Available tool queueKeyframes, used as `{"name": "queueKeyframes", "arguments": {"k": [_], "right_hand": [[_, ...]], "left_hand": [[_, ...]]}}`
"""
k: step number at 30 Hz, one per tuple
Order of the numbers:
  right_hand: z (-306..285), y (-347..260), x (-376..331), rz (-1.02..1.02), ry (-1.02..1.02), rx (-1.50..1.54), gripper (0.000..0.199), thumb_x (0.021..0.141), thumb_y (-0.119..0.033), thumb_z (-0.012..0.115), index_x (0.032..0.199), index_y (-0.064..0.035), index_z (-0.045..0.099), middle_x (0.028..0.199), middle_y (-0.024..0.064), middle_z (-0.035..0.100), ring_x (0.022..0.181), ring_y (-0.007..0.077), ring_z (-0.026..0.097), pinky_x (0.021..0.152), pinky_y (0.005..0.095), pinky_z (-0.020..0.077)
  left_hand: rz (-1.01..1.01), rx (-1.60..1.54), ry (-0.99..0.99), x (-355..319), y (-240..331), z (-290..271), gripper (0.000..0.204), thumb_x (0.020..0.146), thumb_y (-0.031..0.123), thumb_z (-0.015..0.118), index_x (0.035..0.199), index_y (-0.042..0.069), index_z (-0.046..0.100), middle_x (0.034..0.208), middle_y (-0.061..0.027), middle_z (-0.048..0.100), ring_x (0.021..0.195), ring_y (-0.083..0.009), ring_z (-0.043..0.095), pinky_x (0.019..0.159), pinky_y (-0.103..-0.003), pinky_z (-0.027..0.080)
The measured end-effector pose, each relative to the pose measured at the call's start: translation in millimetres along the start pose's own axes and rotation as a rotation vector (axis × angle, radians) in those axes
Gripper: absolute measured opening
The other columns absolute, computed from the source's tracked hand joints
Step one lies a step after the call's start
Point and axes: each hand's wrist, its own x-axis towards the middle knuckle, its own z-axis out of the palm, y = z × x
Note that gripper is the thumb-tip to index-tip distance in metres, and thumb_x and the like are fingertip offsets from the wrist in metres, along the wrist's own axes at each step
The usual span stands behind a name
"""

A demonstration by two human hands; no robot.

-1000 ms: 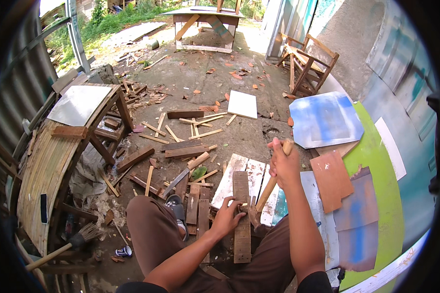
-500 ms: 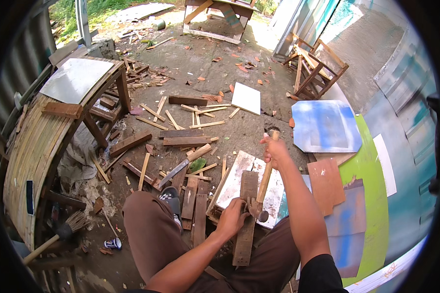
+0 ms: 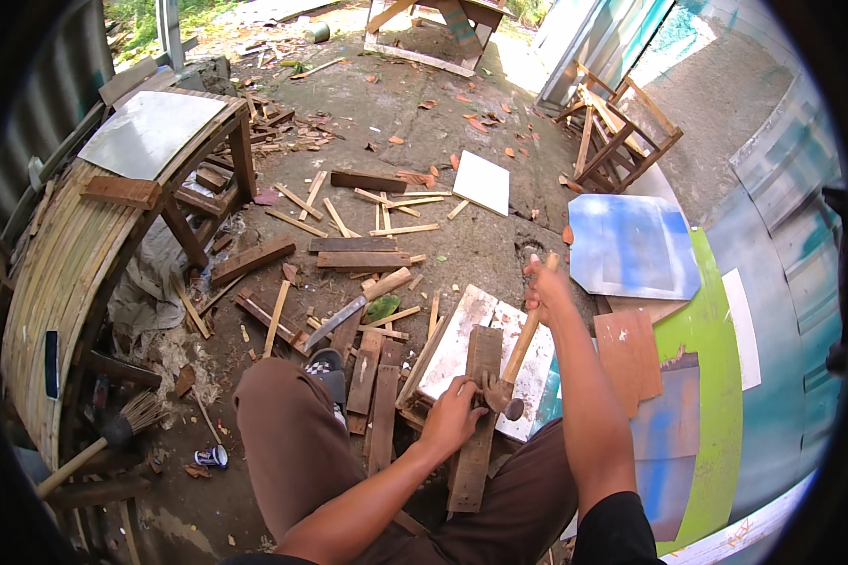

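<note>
My right hand [image 3: 546, 287] is closed round the upper handle of a claw hammer [image 3: 521, 347]. The hammer's head rests at the plank's right edge, its claw toward my left fingers and its round face pointing down to the right. Between my knees lies a worn brown wooden plank [image 3: 470, 476], propped lengthwise on a low, white-topped wooden box [image 3: 454, 355]. My left hand [image 3: 450, 421] grips the plank's left edge, thumb across the top close to the claw. Any nail under the claw is hidden.
A machete [image 3: 349, 314] with a wooden handle lies among wood offcuts [image 3: 358, 259] ahead of me. On the left stand a slatted bench [image 3: 61, 282] and a broom [image 3: 113, 431]. Painted boards [image 3: 636, 247] cover the right side; a wooden chair [image 3: 622, 137] sits beyond them.
The hammer's handle has tilted a little to the right with my right hand. My left hand keeps its hold on the plank. The whole view has shifted slightly.
</note>
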Motion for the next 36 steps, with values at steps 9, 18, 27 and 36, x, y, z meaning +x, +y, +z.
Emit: {"name": "queueKeyframes", "arguments": {"k": [9, 18, 27, 36], "right_hand": [[9, 3, -19, -0.152, 0.046, 0.054, 0.036, 0.105, -0.036, 0.07, 0.09, -0.0072, 0.056, 0.06, -0.0052, 0.035, 0.043, 0.0075, 0.034, 0.038, 0.0281, 0.0249], [-5, 8, -33, -0.393, 0.14, 0.019, 0.032, 0.104, -0.031, 0.07, 0.089, -0.0067, 0.056, 0.057, -0.002, 0.044, 0.042, 0.011, 0.041, 0.039, 0.0321, 0.031], [-15, 10, -31, -0.39, 0.18, 0.002, 0.034, 0.105, -0.03, 0.07, 0.087, -0.003, 0.059, 0.063, 0.0039, 0.054, 0.044, 0.0188, 0.052, 0.042, 0.0386, 0.0407], [-19, 15, -12, -0.316, 0.32, -0.096, 0.036, 0.106, -0.028, 0.069, 0.084, -0.0011, 0.057, 0.07, 0.0099, 0.062, 0.049, 0.0244, 0.059, 0.047, 0.0429, 0.0462]], "left_hand": [[0.021, 0.039, 0.076, -5, -3, 12, 0.033, 0.096, 0.014, 0.075, 0.12, -0.001, 0.06, 0.14, -0.0209, 0.057, 0.119, -0.0484, 0.063, 0.1, -0.053, 0.052], [0.113, 0.029, 0.254, -21, -12, 39, 0.04, 0.098, 0.014, 0.073, 0.134, 0.003, 0.059, 0.141, -0.0181, 0.058, 0.126, -0.0445, 0.056, 0.108, -0.051, 0.047], [-0.381, -0.156, 0.367, -50, -16, 70, 0.071, 0.095, 0.044, 0.078, 0.141, -0.001, 0.048, 0.124, -0.0235, 0.057, 0.114, -0.0375, 0.059, 0.1, -0.049, 0.048], [-0.063, 0.036, 0.374, -62, -22, 58, 0.073, 0.096, 0.031, 0.079, 0.16, 0.017, 0.047, 0.145, -0.0255, 0.045, 0.133, -0.0434, 0.048, 0.115, -0.051, 0.04]]}}
